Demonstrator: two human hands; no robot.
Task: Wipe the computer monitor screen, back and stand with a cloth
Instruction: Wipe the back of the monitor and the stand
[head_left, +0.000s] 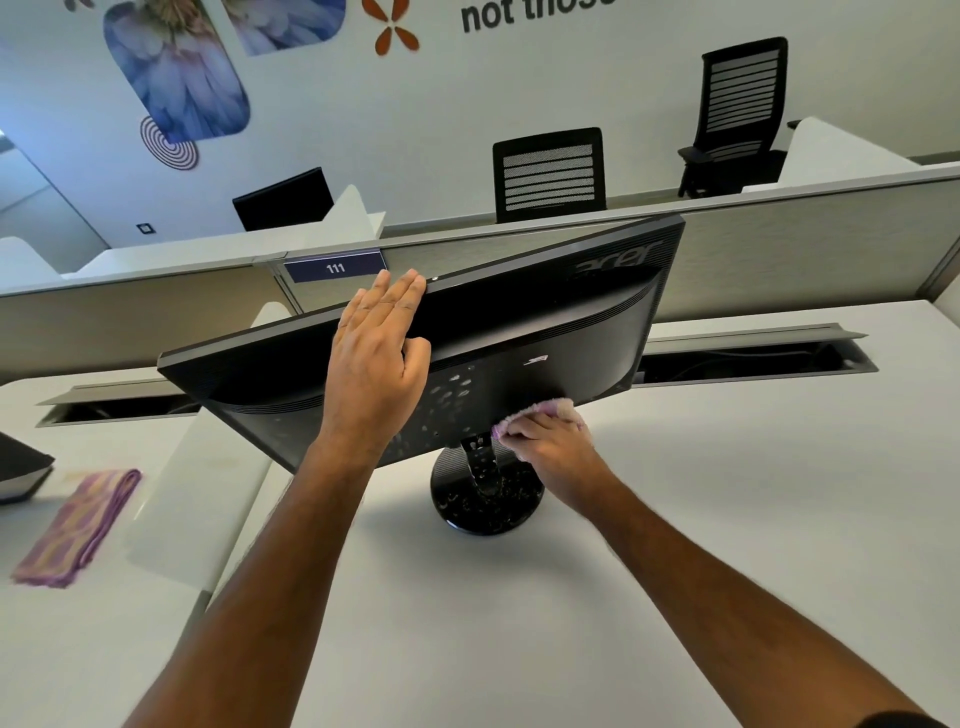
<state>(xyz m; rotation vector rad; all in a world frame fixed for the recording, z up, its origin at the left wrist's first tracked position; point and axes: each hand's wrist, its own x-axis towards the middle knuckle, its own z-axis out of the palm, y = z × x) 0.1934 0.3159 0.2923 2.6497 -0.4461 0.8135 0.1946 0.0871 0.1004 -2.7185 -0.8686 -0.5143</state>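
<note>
A black Acer monitor (545, 322) stands on the white desk with its back toward me, tilted. Pale droplets or specks dot the lower back panel and the round black stand base (485, 501). My left hand (376, 364) lies flat on the back near the top edge, fingers straight and reaching over the rim. My right hand (553, 447) grips a pink cloth (540, 410) and presses it against the lower back, just right of the stand neck (480, 462). The screen side faces away and is hidden.
A second folded pink-and-yellow cloth (78, 525) lies on the neighbouring desk at left, beyond a white divider panel (202, 499). Open cable troughs (753, 353) run behind the monitor. A grey partition (779, 249) with a "111" label backs the desk. Black office chairs (550, 174) stand beyond.
</note>
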